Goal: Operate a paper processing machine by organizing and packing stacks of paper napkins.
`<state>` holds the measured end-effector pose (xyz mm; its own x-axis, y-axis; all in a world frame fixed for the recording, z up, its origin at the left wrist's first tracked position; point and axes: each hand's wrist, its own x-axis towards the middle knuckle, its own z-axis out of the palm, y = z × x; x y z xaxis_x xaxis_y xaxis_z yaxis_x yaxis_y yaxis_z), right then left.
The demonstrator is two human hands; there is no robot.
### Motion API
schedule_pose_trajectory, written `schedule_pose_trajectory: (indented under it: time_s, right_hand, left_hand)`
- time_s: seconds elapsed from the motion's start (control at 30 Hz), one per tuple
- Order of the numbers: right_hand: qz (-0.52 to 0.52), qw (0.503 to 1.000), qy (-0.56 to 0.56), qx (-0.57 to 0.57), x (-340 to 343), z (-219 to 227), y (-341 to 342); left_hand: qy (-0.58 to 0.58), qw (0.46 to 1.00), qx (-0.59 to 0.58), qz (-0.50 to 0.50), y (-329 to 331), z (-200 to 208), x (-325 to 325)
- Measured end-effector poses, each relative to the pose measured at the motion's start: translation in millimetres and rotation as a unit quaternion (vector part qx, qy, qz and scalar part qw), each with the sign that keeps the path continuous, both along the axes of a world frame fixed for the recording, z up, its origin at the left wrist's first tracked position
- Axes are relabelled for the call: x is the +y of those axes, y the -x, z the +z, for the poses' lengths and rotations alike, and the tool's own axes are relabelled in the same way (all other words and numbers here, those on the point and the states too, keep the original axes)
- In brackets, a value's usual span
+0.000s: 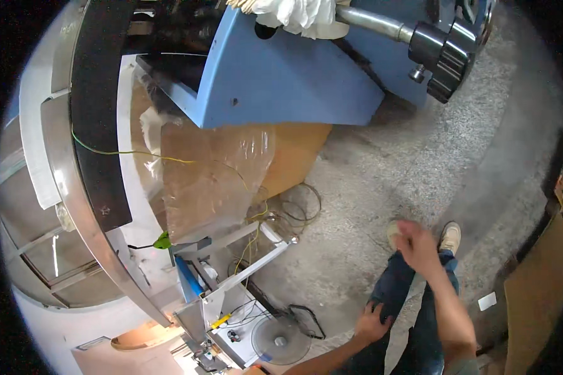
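Observation:
My left hand (373, 323) rests against the blue jeans (391, 289) at my left thigh, its fingers apart and nothing in it. Farther forward, my right hand (417, 248) is raised in front of my legs, partly over one of my light shoes (394, 235). Motion smears its fingers, so whether they are closed is unclear, and I see no object in it. The other shoe (450, 237) stands on the grey floor (356, 206) just right of that hand.
A blue machine housing (288, 81) with a black knob (441, 59) on a metal shaft fills the top. Below it are a plastic-covered brown board (219, 175) and loose cable (306, 203). A bench with a round clear disc (281, 340) stands lower left; cardboard (541, 287) leans right.

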<state>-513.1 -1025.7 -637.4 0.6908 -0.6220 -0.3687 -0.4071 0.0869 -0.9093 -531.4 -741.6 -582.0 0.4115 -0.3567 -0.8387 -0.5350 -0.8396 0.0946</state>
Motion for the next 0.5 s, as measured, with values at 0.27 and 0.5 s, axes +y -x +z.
schedule_pose_trajectory:
  time_s: [0.27,0.5]
  right_hand:
    - [0.046,0.998,-0.046,0.011,32.2,-23.1,23.9]
    - [-0.064,0.984,-0.147,0.082,51.3,-4.6,64.3]
  left_hand:
    - [-0.011,1.0,0.002,-0.014,1.6,3.3,-15.0]
    - [-0.039,0.999,0.02,-0.002,17.1,-8.0,-9.1]
